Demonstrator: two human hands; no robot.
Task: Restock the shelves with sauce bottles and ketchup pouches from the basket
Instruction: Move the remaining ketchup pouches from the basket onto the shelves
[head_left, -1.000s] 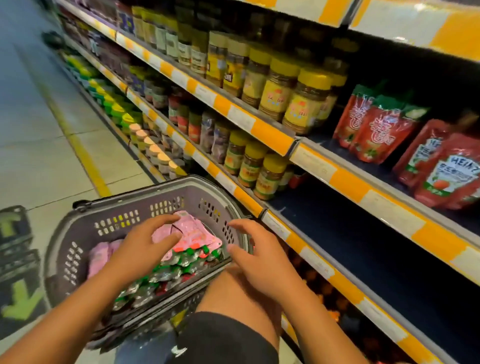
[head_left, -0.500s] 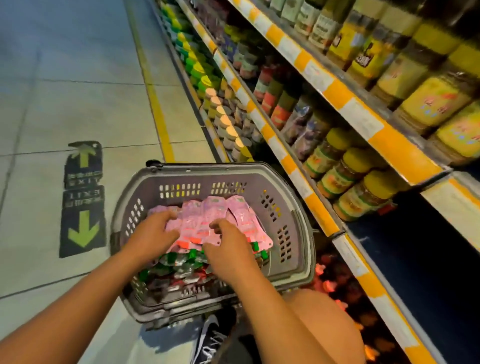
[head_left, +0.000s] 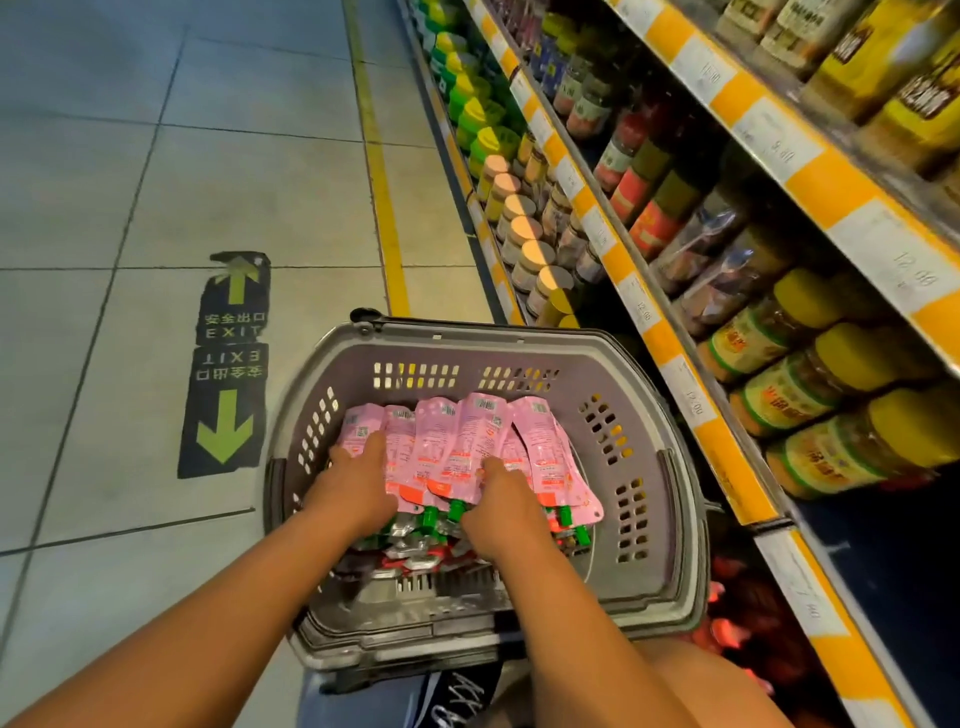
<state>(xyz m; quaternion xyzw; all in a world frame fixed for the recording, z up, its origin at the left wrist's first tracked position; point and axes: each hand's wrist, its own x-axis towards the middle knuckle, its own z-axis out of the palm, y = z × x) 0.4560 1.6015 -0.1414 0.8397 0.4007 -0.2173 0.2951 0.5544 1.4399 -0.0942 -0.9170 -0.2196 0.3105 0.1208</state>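
Note:
A grey plastic basket (head_left: 670, 415) sits low in front of me beside the shelves. Inside lies a fan of pink ketchup pouches (head_left: 447, 436) with green caps pointing toward me, over more pouches deeper down. My left hand (head_left: 358, 483) holds the left side of the fan, its thumb lying on top. My right hand (head_left: 501, 501) grips the right side, thumb on top too, its fingers hidden under the pouches. I see no sauce bottles in the basket.
Shelves with orange-and-white price strips (head_left: 675, 374) run along the right, stocked with yellow-lidded jars (head_left: 810, 395) and other jars. A dark, bare shelf stretch (head_left: 893, 582) lies at lower right. The tiled floor carries an exit arrow sticker (head_left: 228, 364) and a yellow line (head_left: 384, 208).
My view has swung down from the shelves to the basket. My right hand moved from the basket's rim onto the pouches, and both hands gathered them into a fan.

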